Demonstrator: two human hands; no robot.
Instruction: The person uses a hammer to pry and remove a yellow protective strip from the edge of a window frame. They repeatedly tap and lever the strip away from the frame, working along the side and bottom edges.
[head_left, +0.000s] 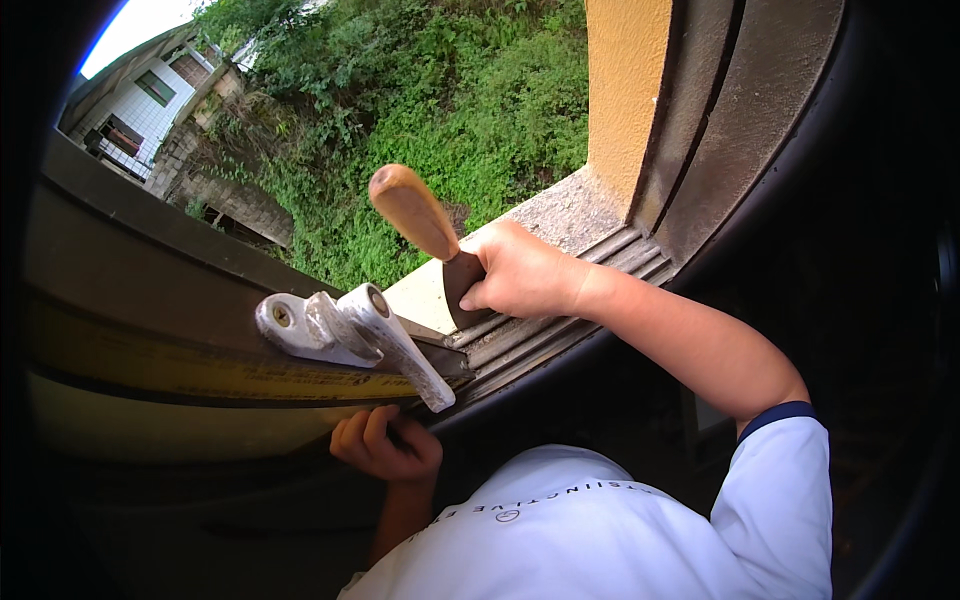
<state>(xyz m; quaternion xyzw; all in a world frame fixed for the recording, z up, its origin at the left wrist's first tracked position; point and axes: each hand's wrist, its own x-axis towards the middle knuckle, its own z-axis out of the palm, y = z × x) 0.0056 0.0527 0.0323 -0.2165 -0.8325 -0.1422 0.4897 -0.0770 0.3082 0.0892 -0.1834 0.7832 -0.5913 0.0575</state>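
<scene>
My right hand (517, 274) grips the metal blade of a wooden-handled putty knife (416, 214) at the window opening. The handle points up and to the left, and the blade's lower edge is down at the sliding window track (525, 334), partly hidden by my fingers. A worn silver window latch (330, 326) with a lever sits on the sash frame to the left. Below that latch, my left hand (390, 442) is in shadow with its fingers curled near the inner edge of the frame; whether it holds anything cannot be told.
Crumbly debris lies on the outer sill (566, 214) beside a yellow plastered wall (626, 97). The dark window jamb (742, 112) rises at the right. Yellow tape with writing (225, 379) runs along the left sash. Green plants and a tiled building are outside.
</scene>
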